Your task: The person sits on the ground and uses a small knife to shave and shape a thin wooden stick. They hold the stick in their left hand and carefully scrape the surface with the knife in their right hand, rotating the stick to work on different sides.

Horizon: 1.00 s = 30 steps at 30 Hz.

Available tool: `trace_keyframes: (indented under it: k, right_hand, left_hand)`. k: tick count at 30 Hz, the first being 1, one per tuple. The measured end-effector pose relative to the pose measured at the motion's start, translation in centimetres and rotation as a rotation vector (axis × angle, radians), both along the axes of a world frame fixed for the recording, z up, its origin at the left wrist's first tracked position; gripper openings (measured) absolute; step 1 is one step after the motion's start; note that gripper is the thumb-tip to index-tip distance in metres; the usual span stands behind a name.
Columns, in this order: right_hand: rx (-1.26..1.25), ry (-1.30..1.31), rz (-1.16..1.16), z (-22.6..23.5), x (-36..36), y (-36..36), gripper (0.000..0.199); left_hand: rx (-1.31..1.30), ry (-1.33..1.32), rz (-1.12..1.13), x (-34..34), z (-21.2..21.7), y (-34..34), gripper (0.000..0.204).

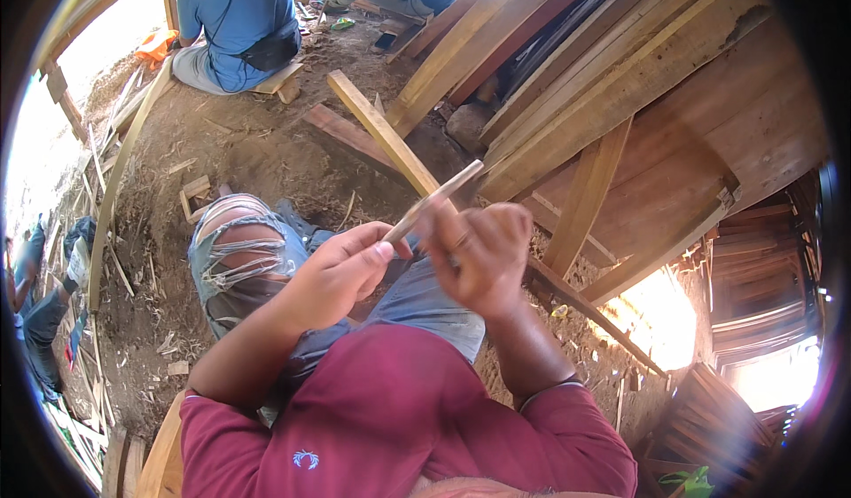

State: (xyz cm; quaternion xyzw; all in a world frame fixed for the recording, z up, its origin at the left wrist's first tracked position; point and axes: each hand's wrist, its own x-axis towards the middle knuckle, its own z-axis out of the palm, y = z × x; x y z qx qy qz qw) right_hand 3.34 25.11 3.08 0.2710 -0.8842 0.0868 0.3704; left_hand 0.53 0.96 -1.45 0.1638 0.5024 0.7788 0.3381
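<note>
A thin, pale wooden stick (pixel 460 179) slants up to the right in front of my lap. My left hand (pixel 350 263) is closed on its lower end, thumb along the top and fingers below. Curled at the middle of the stick is my right hand (pixel 483 250), its fingers pressed against the wood and blurred by motion. Whether anything small sits between those fingers and the stick is hidden. Behind the stick, a squared wooden bar (pixel 383 133) runs from near my knees up and away to the left.
Planks (pixel 612 99) lean in a slanted stack at the right, with a wide board (pixel 691 170) beside them. Two people sit ahead on the ground, one in a blue shirt (pixel 235 19). Another person (pixel 44 312) is at the far left. Wood scraps litter the dirt floor (pixel 266 143).
</note>
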Motion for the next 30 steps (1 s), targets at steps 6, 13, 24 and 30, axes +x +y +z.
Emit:
trace_keyframes:
  k: [6,13,24,30]
  right_hand:
    - [-0.079,0.031,-0.068,-1.1,-0.4,0.0,0.046]
    - [-0.172,0.033,-0.241,-1.2,-1.5,1.6,0.051]
    - [-0.059,0.023,0.035,-1.7,-0.4,0.2,0.048]
    - [-0.139,0.017,-0.158,-0.9,-2.5,2.7,0.046]
  left_hand:
    - [-0.279,0.337,0.112,0.6,1.7,0.4,0.021]
    - [-0.447,0.790,0.267,0.9,1.1,0.4,0.022]
    - [-0.376,0.735,0.208,0.7,0.8,0.3,0.018]
    - [-0.301,0.657,0.137,0.7,1.5,0.2,0.018]
